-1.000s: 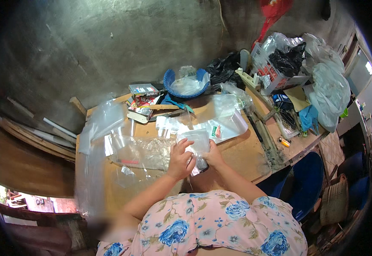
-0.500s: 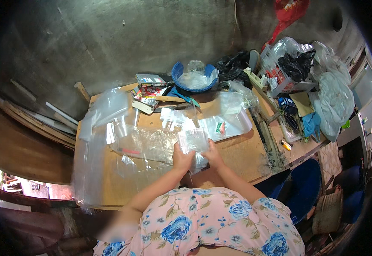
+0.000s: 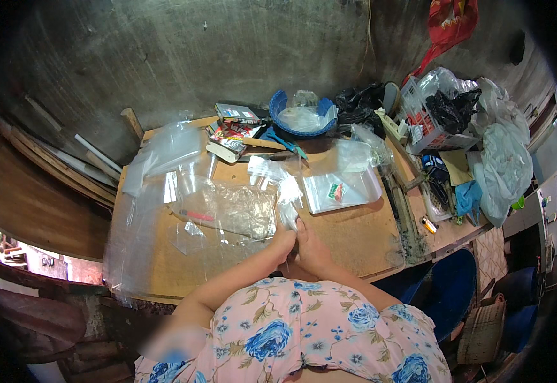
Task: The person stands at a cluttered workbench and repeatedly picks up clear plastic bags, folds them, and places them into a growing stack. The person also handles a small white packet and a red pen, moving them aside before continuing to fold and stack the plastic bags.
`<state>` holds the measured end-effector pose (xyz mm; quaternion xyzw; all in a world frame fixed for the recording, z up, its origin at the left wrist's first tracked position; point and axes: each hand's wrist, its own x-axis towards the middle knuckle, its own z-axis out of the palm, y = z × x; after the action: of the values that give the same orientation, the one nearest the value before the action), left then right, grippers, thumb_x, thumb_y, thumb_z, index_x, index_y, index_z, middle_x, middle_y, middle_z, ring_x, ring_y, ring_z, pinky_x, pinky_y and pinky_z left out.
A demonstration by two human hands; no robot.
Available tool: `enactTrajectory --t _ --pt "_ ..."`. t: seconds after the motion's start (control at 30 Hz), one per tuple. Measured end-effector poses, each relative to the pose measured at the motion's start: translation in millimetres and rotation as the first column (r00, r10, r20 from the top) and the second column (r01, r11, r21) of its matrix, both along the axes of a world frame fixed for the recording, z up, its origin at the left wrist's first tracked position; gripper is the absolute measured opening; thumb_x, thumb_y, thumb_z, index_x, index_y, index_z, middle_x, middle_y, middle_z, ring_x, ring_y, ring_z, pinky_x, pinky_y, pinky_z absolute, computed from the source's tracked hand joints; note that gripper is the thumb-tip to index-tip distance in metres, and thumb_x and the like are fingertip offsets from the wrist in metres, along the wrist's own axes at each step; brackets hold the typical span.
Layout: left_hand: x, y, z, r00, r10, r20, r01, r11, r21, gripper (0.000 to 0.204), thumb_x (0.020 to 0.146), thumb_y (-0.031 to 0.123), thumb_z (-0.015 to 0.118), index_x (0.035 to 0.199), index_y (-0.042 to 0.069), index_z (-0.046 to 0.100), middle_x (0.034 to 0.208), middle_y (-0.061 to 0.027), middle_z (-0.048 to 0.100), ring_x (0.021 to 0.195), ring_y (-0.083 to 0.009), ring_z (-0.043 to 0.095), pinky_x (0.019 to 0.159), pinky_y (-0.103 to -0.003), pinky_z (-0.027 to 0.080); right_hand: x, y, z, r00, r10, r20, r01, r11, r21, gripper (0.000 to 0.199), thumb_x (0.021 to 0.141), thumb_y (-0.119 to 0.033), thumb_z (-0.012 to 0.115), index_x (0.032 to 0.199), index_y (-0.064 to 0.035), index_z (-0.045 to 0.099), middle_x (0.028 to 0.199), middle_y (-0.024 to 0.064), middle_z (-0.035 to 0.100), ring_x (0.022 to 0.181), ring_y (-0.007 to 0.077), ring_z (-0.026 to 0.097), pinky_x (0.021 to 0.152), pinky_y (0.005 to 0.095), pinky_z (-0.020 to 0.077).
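My left hand (image 3: 283,240) and my right hand (image 3: 308,245) are close together near the front middle of the table. Both are closed on some clear plastic bags (image 3: 289,214), bunched upright between them. The lower part of the bundle is hidden by my fingers. Just beyond, more small clear plastic pieces (image 3: 264,171) lie on the wood. Right of my hands is a flat stack of clear plastic bags (image 3: 357,197) with a green and red label. A crinkled clear plastic sheet (image 3: 240,207) spreads to the left, with a slim red object (image 3: 197,216) at it.
Wide plastic sheets (image 3: 139,220) cover the left of the wooden table (image 3: 361,246). Behind stand a blue basket (image 3: 305,134), stacked boxes (image 3: 239,115) and a blue-handled cutting tool (image 3: 289,147). At the right are a filled crate (image 3: 444,137), a lighter (image 3: 429,224) and a blue chair (image 3: 452,284).
My hands have come closer together and nearer to my body. The plastic bags, spread flatter before, are now gathered narrow and upright. The view has shifted slightly.
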<state>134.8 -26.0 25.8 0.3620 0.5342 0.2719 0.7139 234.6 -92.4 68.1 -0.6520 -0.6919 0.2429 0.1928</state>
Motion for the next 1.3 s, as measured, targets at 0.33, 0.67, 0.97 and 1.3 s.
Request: enactTrajectory --t 0.33,0.67,0.97,1.3 --pt "-32.9 21.2 -9.0 0.936 -0.223 -0.271 0.309 0.889 0.339 0.032 0.075 0.017 0.053 0.104 0.005 0.045 0.091 -0.0093 0.050 0.079 -0.0228 0.053 0.067 -0.034 0.044 28.9 19.5 -54.1 0.921 -0.132 -0.366 0.145 0.989 0.009 0.057 0.073 -0.002 0.040 0.130 -0.0049 0.037 0.107 0.0282 0.052 0.099 0.0402 0.052 0.084 0.0401 0.0416" --pt "-68.9 50.2 -15.4 0.336 0.316 -0.887 0.676 0.576 0.461 0.017 0.073 0.012 0.059 0.087 0.005 0.051 0.089 -0.0143 0.053 0.085 -0.0320 0.054 0.072 -0.040 0.047 45.8 36.6 -50.4 0.936 0.098 -0.338 -0.065 0.992 0.108 0.054 0.075 -0.006 0.041 0.129 -0.0070 0.040 0.110 0.0259 0.053 0.099 0.0379 0.053 0.086 0.0372 0.0410" --pt "-90.4 35.4 44.7 0.611 0.531 -0.587 0.512 0.301 0.805 0.009 0.076 0.013 0.059 0.082 0.008 0.054 0.080 -0.0114 0.054 0.074 -0.0303 0.055 0.063 -0.041 0.045 12.1 57.6 -10.2 0.915 0.180 -0.361 -0.190 0.982 0.008 0.052 0.076 -0.007 0.042 0.127 -0.0055 0.041 0.104 0.0256 0.055 0.093 0.0382 0.055 0.083 0.0389 0.0429" --pt "-88.6 5.2 69.1 0.729 0.494 -0.474 0.528 0.035 0.848 0.019 0.073 0.008 0.060 0.092 0.011 0.062 0.074 -0.0043 0.053 0.067 -0.0230 0.056 0.056 -0.034 0.046 -24.9 60.6 67.2 0.950 0.303 0.071 -0.285 0.939 -0.195 0.026 0.079 -0.007 0.042 0.100 0.0000 0.056 0.089 0.0220 0.061 0.082 0.0361 0.060 0.070 0.0420 0.0467"
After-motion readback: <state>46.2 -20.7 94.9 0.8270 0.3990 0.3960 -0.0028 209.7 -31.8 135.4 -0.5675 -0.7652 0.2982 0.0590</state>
